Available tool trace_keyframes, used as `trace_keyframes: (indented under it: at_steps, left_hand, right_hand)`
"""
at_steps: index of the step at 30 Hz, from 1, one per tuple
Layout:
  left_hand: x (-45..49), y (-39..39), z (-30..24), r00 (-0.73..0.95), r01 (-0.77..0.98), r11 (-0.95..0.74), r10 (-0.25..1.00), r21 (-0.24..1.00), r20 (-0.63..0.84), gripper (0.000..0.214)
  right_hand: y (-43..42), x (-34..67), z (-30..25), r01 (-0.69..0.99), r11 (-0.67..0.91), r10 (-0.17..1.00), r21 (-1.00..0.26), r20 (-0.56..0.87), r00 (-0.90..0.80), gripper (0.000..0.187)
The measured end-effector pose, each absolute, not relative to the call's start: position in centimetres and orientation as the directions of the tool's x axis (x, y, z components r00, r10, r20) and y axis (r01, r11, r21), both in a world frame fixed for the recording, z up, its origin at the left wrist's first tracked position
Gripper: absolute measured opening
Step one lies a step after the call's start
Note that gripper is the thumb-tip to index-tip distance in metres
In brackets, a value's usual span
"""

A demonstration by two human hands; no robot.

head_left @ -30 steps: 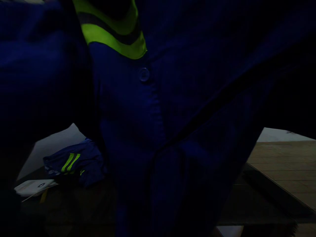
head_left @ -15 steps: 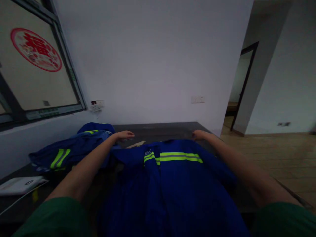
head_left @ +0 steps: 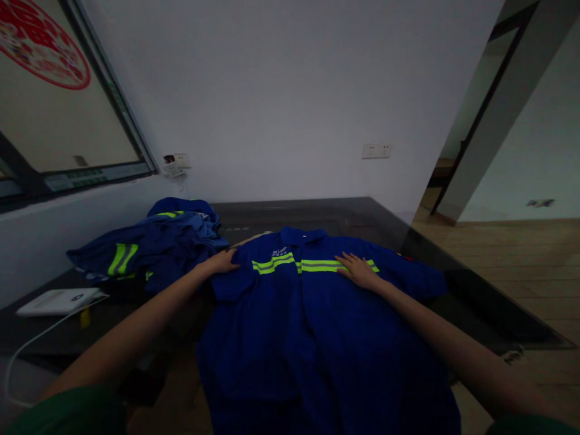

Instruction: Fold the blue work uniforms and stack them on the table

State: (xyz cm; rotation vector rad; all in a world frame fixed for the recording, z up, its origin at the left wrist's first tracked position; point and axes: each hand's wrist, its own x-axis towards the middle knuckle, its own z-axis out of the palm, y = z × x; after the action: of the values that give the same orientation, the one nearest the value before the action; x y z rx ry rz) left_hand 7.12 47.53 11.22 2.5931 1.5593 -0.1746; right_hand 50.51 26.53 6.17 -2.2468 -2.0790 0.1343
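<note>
A blue work jacket (head_left: pixel 281 320) with yellow-green reflective stripes lies front side up, collar away from me, its lower part hanging over the near edge of the dark table (head_left: pixel 353 214). My right hand (head_left: pixel 359 270) rests flat on the chest stripe, fingers spread. At the shoulder and sleeve on the other side, my left hand (head_left: pixel 224 263) lies on the cloth with its fingers extended and slightly apart. The sleeve on the right stretches out sideways across the tabletop. Something beige (head_left: pixel 254 237) shows partly from behind the jacket's shoulder.
More blue garments with reflective stripes (head_left: pixel 154 248) lie heaped at the left by the wall. A white box-like device (head_left: pixel 57 301) with a cable sits nearer on the left. Wall sockets (head_left: pixel 376 151) are behind the table, and wooden floor (head_left: pixel 512 260) lies to the right.
Both hands have come down from above the jacket's far end onto its front. The collar and shoulders now lie flatter on the table. The view has tilted down.
</note>
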Motion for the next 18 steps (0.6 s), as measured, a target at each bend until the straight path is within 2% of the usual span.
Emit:
trace_keyframes:
  at_steps: [7,12,14,18]
  left_hand:
    - [3.7,48.7,9.9,0.370,0.928,-0.368,0.928,0.055,-0.038,0.059]
    - [2.0,49.5,10.5,0.408,0.904,-0.403,0.913,0.140,-0.006,0.024]
    - [1.7,49.9,11.3,0.407,0.900,-0.408,0.913,0.152,0.036,0.022]
    - [1.2,51.3,13.7,0.341,0.921,-0.364,0.926,0.138,0.164,0.032]
  right_hand:
    - [26.3,50.6,5.8,0.987,-0.075,0.997,-0.139,0.009,0.077,0.060]
    - [26.2,50.5,5.7,0.986,-0.084,0.996,-0.141,0.031,0.090,0.059]
    - [26.2,50.5,5.7,0.986,-0.087,0.995,-0.140,0.035,0.093,0.059]
    - [26.2,50.5,5.7,0.986,-0.087,0.995,-0.141,0.029,0.092,0.059]
